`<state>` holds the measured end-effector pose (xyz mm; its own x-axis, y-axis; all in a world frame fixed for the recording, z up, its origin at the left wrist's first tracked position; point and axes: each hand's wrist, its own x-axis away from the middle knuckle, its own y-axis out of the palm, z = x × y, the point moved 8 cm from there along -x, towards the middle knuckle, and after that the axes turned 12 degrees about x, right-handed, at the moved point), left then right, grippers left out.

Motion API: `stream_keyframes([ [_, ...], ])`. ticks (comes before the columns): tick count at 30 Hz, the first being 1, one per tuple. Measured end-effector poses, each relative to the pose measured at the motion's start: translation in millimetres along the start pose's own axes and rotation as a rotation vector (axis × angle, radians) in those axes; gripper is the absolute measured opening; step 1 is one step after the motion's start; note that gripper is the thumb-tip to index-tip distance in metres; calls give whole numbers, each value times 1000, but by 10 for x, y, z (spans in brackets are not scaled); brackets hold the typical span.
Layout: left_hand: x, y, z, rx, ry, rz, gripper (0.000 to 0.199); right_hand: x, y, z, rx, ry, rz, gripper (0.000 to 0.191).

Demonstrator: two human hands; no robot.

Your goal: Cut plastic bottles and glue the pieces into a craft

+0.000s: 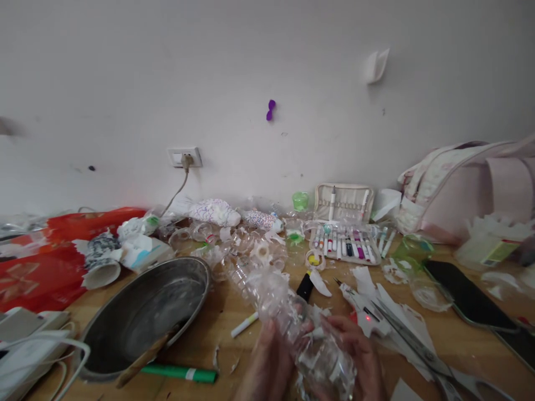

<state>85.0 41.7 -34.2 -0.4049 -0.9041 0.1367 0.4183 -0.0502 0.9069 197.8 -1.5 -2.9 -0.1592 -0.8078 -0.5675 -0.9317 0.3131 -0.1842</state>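
Note:
A crumpled piece of clear plastic (292, 317), partly bottle-shaped, is held between both hands at the bottom centre. My left hand (270, 356) grips its left side, with the thumb upright against it. On the right side, the fingers of my right hand (355, 348) are bent around the plastic. Some fingertips are hidden behind it. Just beyond the plastic lies a black-handled tool (305, 287) with a yellow part. A white marker (244, 324) rests left of the hands, and large scissors (412, 340) lie to the right.
An oval metal basin (146, 317) stands at left, beside a green marker (179, 372). Behind are plastic scraps, two paper fish (215, 211) and a marker case (346, 243). A glue gun (363, 309), a phone (468, 292) and a pink bag (468, 189) are at right.

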Motion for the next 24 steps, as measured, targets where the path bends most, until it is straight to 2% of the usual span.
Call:
stream_keyframes([
  [3,27,3,5,21,37,30,38,51,1,123,-104,192,104,42],
  [4,31,-10,16,45,58,50,36,69,18,127,-128,211,104,41],
  [6,31,-30,22,82,80,63,35,97,33,138,-130,236,84,42],
  [10,12,-36,-10,102,61,-7,39,130,13,251,-36,344,-9,62],
  [14,16,-35,-44,106,42,-35,32,71,-8,195,114,245,-53,66],
  [16,21,-34,-76,82,4,-13,37,50,5,160,149,215,-59,66],
  [24,31,13,-98,80,-33,32,53,110,69,182,93,241,-85,72],
])
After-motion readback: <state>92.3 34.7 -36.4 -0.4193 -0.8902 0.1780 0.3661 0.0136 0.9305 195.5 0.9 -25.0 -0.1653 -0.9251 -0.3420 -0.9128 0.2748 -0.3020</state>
